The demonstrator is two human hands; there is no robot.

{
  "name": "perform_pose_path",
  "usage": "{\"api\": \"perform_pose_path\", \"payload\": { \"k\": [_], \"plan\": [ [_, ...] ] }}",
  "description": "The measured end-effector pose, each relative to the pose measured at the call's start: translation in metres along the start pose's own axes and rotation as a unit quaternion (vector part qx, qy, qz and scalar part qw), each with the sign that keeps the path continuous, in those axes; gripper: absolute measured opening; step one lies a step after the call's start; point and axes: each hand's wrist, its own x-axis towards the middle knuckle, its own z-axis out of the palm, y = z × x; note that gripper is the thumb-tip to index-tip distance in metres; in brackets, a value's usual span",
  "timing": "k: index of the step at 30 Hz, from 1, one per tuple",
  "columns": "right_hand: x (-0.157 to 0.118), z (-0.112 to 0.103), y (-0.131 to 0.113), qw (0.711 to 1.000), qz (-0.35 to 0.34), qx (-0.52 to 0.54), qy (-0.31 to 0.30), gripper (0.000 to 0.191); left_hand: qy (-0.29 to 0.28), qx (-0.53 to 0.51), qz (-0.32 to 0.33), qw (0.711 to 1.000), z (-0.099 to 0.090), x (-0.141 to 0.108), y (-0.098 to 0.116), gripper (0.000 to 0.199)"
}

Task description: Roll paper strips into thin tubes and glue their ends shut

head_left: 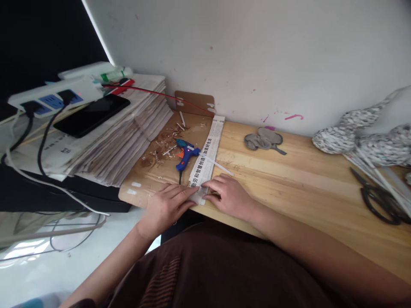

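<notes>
A long newspaper strip (207,156) with large black characters runs from the wall to the table's front edge, partly over a cardboard sheet. My left hand (170,203) is closed at the strip's near end, forefinger and thumb on its left side. Across from it, my right hand (229,194) pinches the right side of the same end, thumb and forefinger bent. The fingers hide part of the paper's edge there. Left of the strip lies a blue glue gun (186,156); a translucent glue stick (221,166) extends from it across the paper.
Glue scraps litter the cardboard (141,182). At left, a newspaper stack (128,141) carries a phone (93,114) and a power strip (58,96) with trailing cords. A grey cloth-like item (263,139), woven paper pieces (334,137) and black scissors (379,199) lie rightward.
</notes>
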Motion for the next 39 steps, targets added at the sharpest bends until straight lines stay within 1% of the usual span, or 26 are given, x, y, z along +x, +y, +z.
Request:
{"api": "perform_pose_path", "payload": {
  "k": [4,6,11,15,20,24,26,28,30,31,32,33,34,35,36,37,38,39],
  "plan": [
    [0.000,0.001,0.001,1.000,0.000,0.011,0.003,0.026,-0.021,0.013,0.018,1.000,-0.003,0.002,0.000,0.039],
    [-0.001,0.001,0.002,1.000,0.006,0.020,0.002,0.025,-0.017,0.009,0.017,1.000,-0.003,0.003,0.000,0.039],
    [-0.001,0.000,0.003,0.999,0.023,0.043,0.004,0.021,0.022,-0.044,-0.038,0.998,-0.002,0.007,0.002,0.035],
    [-0.002,0.000,0.003,0.999,0.019,0.048,0.001,0.018,0.042,-0.078,-0.068,0.994,0.001,0.008,0.005,0.033],
    [-0.002,-0.002,0.002,0.998,0.029,0.056,0.008,0.026,0.069,-0.141,-0.121,0.980,-0.002,0.008,0.013,0.035],
    [-0.002,-0.003,0.002,0.997,0.034,0.069,0.008,0.036,0.104,-0.172,-0.112,0.973,-0.015,0.013,0.026,0.036],
    [-0.002,-0.002,0.004,0.996,0.032,0.080,0.011,0.040,0.106,-0.199,-0.121,0.967,-0.026,0.015,0.033,0.034],
    [-0.003,0.000,0.006,0.994,0.027,0.106,0.018,0.042,0.087,-0.247,-0.131,0.956,-0.039,0.016,0.039,0.034],
    [-0.004,0.000,0.007,0.987,0.035,0.152,0.038,0.040,0.050,-0.320,-0.122,0.938,-0.051,0.016,0.045,0.046],
    [-0.004,0.000,0.006,0.980,0.050,0.185,0.050,0.039,0.025,-0.361,-0.114,0.925,-0.056,0.016,0.048,0.049],
    [-0.003,-0.001,0.005,0.969,0.071,0.228,0.062,0.037,-0.001,-0.400,-0.107,0.910,-0.060,0.016,0.052,0.047],
    [-0.002,-0.003,0.004,0.952,0.097,0.284,0.066,0.035,-0.025,-0.434,-0.106,0.894,-0.063,0.016,0.055,0.041],
    [-0.001,-0.005,0.001,0.926,0.124,0.352,0.058,0.034,-0.046,-0.463,-0.111,0.878,-0.064,0.016,0.058,0.033],
    [0.000,-0.008,-0.002,0.890,0.150,0.428,0.040,0.034,-0.060,-0.487,-0.119,0.863,-0.065,0.016,0.061,0.026],
    [0.001,-0.012,-0.005,0.845,0.173,0.506,0.012,0.034,-0.067,-0.507,-0.126,0.850,-0.064,0.016,0.064,0.021],
    [0.002,-0.016,-0.008,0.793,0.190,0.578,-0.021,0.035,-0.073,-0.524,-0.133,0.838,-0.063,0.017,0.067,0.017],
    [0.003,-0.019,-0.011,0.744,0.201,0.635,-0.050,0.036,-0.081,-0.537,-0.137,0.829,-0.062,0.018,0.069,0.014],
    [0.004,-0.023,-0.015,0.705,0.208,0.674,-0.069,0.037,-0.091,-0.549,-0.139,0.819,-0.060,0.019,0.071,0.012]
  ]
}}
